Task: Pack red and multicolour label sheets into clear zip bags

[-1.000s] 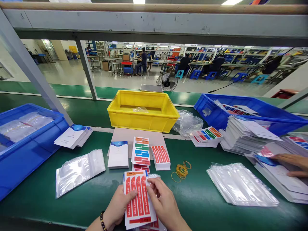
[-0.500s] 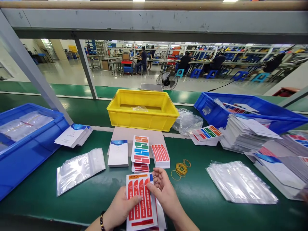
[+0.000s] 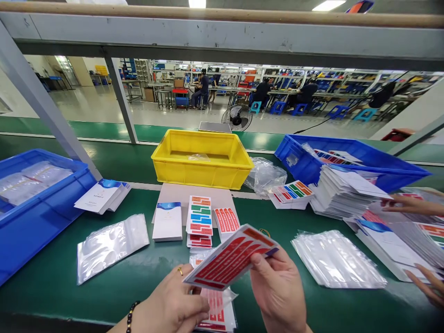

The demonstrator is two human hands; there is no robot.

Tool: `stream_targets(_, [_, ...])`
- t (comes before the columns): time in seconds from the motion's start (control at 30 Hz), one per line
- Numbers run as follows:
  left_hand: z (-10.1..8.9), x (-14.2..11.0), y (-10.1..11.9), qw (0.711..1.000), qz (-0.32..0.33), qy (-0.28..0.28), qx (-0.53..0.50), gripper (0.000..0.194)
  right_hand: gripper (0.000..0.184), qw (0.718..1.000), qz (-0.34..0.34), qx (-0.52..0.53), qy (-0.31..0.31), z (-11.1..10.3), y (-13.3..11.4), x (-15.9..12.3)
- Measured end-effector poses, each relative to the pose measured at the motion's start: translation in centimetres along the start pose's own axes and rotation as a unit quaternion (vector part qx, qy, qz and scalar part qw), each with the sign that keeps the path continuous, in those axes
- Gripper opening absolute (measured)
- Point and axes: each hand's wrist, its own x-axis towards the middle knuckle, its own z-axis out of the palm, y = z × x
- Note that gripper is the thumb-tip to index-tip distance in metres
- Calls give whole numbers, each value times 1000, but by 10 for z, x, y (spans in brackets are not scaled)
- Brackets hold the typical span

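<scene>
Slanting leftward from the pinching right hand (image 3: 280, 289), red-printed sheets (image 3: 229, 260) overlap the left hand (image 3: 173, 300), whose grip is unclear

White lettering runs along the red strips of the tilted label sheet (image 3: 231, 259); it is too slanted for me to read surely now, but half a second ago I can read "Max Level" and "Min Level" there. Similar print on the red-striped stack (image 3: 226, 219) is tiny on my feed, and the white booklets (image 3: 98, 198) bear dark characters I cannot make out.
</scene>
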Motion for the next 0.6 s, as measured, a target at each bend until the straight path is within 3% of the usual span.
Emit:
stream_targets(0.1, [-1,-3,-1,998,-42,-6,-40,13,16,997,31,-31,-62,2,2,-4])
stream_targets(0.2, [-4,-7,-3,995,-82,10,-62,17,14,994,44,-60,-84,-2,1,-4])
stream_targets(0.37, [-4,-7,-2,995,-73,33,-65,17,12,982,43,-124,-133,0,-5,-3])
stream_targets(0.6, [-9,0,4,994,-62,25,-87,19,12,981,52,-148,-117,-1,-11,2])
